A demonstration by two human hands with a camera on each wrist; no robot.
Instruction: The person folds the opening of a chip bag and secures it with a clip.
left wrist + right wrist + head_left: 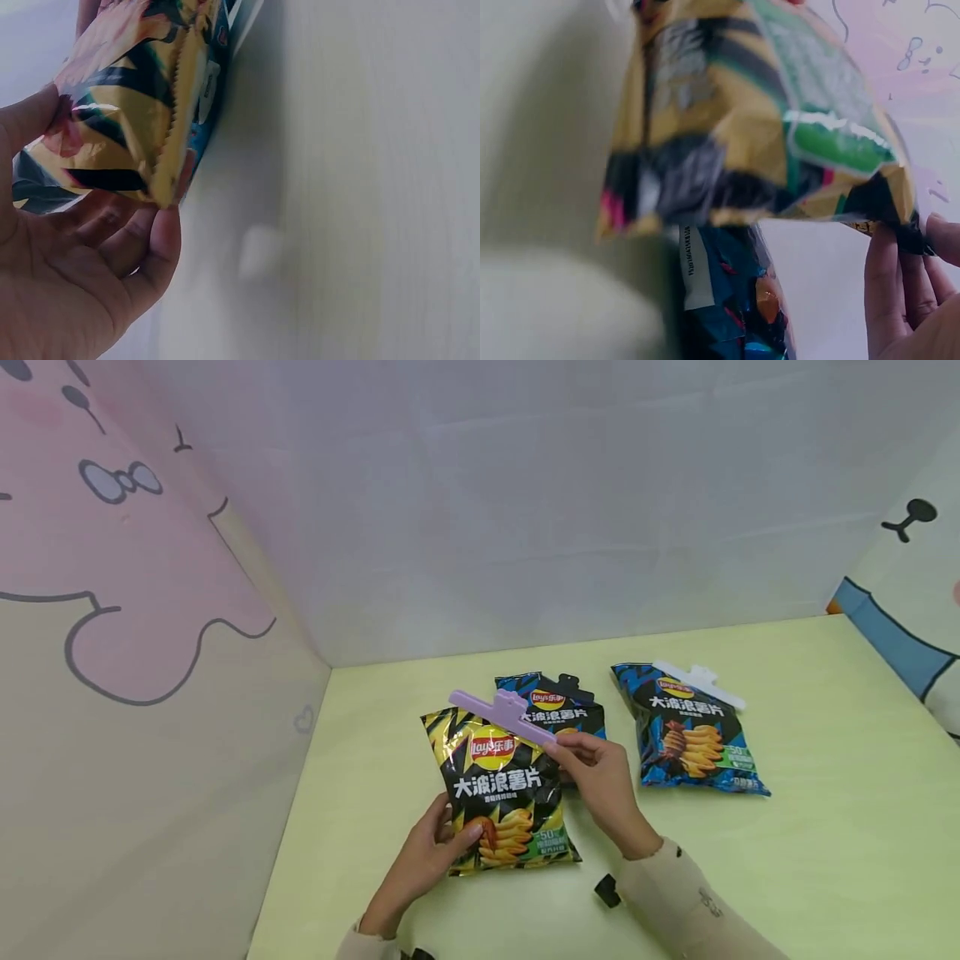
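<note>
A yellow and black bag of potato chips [498, 793] is held tilted in both hands. My left hand [427, 856] grips its lower left side, thumb on the printed front and fingers behind, as the left wrist view also shows. A purple bag clip [508, 714] lies slanted across its top edge. My right hand [603, 781] pinches the upper right corner of the bag, right at the clip's end. In the right wrist view, fingers [907, 285] and thumb close on that dark corner of the bag.
Partly hidden behind the yellow bag, a blue and black chip bag [592, 720] carries a black clip [570, 687]. To its right lies another blue chip bag [690, 731] with a white clip [701, 682]. The pale yellow table [825, 843] meets cloth walls at the back and sides.
</note>
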